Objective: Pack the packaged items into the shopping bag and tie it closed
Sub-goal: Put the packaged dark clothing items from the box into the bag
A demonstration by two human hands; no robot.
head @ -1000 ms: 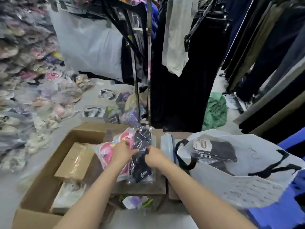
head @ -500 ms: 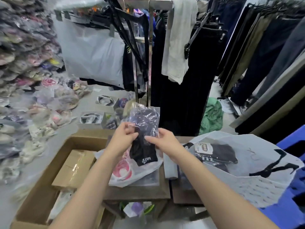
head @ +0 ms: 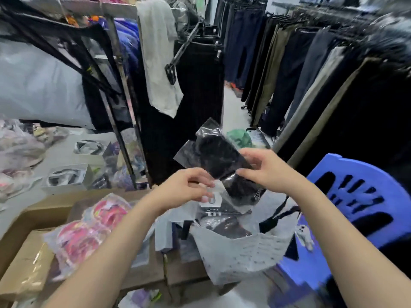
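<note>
Your right hand point(head: 269, 172) pinches the black pack point(head: 219, 157) at its right side and your left hand point(head: 189, 190) grips its lower clear edge. Within the last second the pack has left the worktop point(head: 144, 270) and travelled right, so it now hangs tilted just above the open mouth of the shopping bag point(head: 244, 254), probably ready to lower in. Dark packs already lie inside and the pink packs point(head: 89, 230) wait on the worktop. Descend between the bag's near rim and its black handle point(head: 278, 216), as the blue chair point(head: 355, 196) crowds the right.
</note>
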